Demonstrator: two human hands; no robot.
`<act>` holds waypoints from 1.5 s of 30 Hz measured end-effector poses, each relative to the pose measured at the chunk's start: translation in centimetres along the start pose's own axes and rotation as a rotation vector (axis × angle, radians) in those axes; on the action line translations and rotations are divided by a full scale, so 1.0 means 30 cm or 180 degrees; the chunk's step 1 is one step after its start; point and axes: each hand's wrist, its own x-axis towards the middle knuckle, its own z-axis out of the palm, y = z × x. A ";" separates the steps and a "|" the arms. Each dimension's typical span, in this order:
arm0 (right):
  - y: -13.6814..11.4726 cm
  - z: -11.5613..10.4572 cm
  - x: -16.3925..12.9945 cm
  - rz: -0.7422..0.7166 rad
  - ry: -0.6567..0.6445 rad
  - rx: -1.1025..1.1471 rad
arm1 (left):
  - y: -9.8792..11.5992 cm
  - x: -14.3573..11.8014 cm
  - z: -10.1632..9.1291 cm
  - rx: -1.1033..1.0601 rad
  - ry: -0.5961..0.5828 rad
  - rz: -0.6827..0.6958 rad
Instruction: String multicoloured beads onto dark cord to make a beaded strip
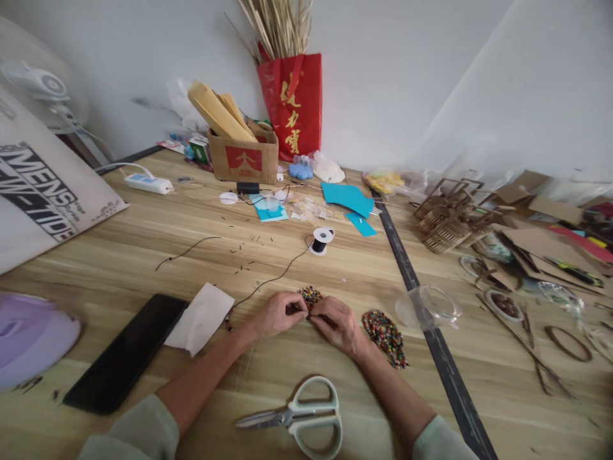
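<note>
My left hand (pixel 281 313) and my right hand (pixel 338 321) meet fingertip to fingertip over the wooden table. Both are closed in a pinch; what lies between the fingertips is too small to make out. Just beyond them is a small pile of multicoloured beads (pixel 310 294). A larger heap of beads (pixel 384 337) lies to the right of my right hand. Black cord (pixel 268 281) runs from a white spool (pixel 322 241) down toward my left wrist, where a few dark beads (pixel 228 323) show on it.
White-handled scissors (pixel 313 415) lie in front of me. A black phone (pixel 127 351) and a white paper (pixel 201 318) are at left. Blue card pieces (pixel 347 198), a cardboard box (pixel 246 160) and a red bag (pixel 299 105) stand farther back. Small woven baskets (pixel 445 220) are at right.
</note>
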 end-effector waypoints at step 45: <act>-0.003 -0.001 0.002 0.0019 -0.0001 -0.0001 | -0.023 -0.003 0.006 -0.0125 -0.0003 0.0095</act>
